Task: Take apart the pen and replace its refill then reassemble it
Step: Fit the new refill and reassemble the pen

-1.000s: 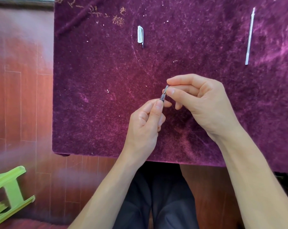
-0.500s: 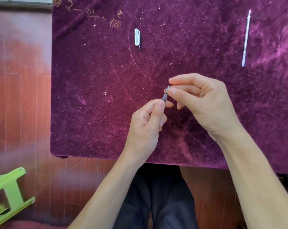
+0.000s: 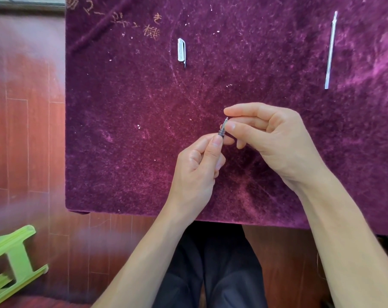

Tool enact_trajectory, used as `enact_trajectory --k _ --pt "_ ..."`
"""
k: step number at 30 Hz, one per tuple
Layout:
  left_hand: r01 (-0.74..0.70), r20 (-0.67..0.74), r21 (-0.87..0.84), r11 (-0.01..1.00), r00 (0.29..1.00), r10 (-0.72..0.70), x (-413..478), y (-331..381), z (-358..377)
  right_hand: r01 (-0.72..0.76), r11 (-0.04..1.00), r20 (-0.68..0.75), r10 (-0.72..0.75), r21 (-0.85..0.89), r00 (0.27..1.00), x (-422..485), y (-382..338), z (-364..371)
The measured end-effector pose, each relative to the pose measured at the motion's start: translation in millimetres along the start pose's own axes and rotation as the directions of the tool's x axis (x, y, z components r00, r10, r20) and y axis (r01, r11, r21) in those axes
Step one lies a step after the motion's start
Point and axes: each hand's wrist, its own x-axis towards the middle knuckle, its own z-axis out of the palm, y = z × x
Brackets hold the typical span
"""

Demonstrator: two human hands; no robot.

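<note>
A pen (image 3: 223, 128) points up and to the right between both hands above the purple cloth; only its dark ribbed front and silver tip show. My left hand (image 3: 198, 170) pinches its lower part between thumb and forefinger. My right hand (image 3: 270, 138) closes thumb and forefinger on the silver tip end. The rest of the pen is hidden inside my left hand. A clear pen cap (image 3: 181, 50) with a clip lies at the far middle of the cloth. A thin white refill (image 3: 330, 50) lies lengthwise at the far right.
A purple velvet cloth (image 3: 126, 134) with gold lettering at its far left covers the table. Red wooden floor lies to the left. A green plastic stool (image 3: 13, 261) stands at the lower left. My dark-trousered legs are below the table's near edge.
Both hands keep their grip on the pen and have barely shifted. The view has tilted slightly, so the cap and refill sit a little lower in frame.
</note>
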Motion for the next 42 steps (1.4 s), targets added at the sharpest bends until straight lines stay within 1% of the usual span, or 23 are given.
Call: enact_trajectory --k 5,19,24,29,34,39,42 --pt "-0.008 -0.001 -0.015 1.0 1.0 0.008 1.1 1.7 2.0 -0.033 0.999 0.056 0.034 -0.011 0.998 3.1 1.4 -0.8" --pt "-0.02 -0.046 -0.028 0.999 0.999 0.019 -1.9 3.1 3.2 -0.03 0.999 0.03 0.029 0.039 0.999 5.1 4.1 11.4" --pt "-0.035 -0.043 -0.033 0.999 0.999 0.033 -1.9 4.6 1.8 -0.031 0.999 0.114 0.033 -0.014 0.993 2.8 4.3 3.8" --pt "-0.033 -0.034 -0.023 0.999 0.999 0.033 -3.1 2.9 0.3 -0.022 0.999 0.101 0.019 0.027 0.995 1.6 5.8 5.4" --pt "-0.036 -0.031 -0.004 0.999 0.999 0.036 -7.1 0.2 -1.0 -0.015 1.0 0.061 0.014 0.023 0.998 0.7 8.4 11.3" --pt "-0.038 -0.031 -0.002 0.999 0.999 0.037 -8.5 1.1 -2.9 -0.031 0.998 0.103 0.025 0.058 0.994 -3.6 8.1 9.2" --pt "-0.039 -0.03 0.0 0.999 0.999 0.039 -8.8 2.3 -3.7 -0.032 0.998 0.086 0.028 0.047 0.996 -3.3 6.5 11.2"
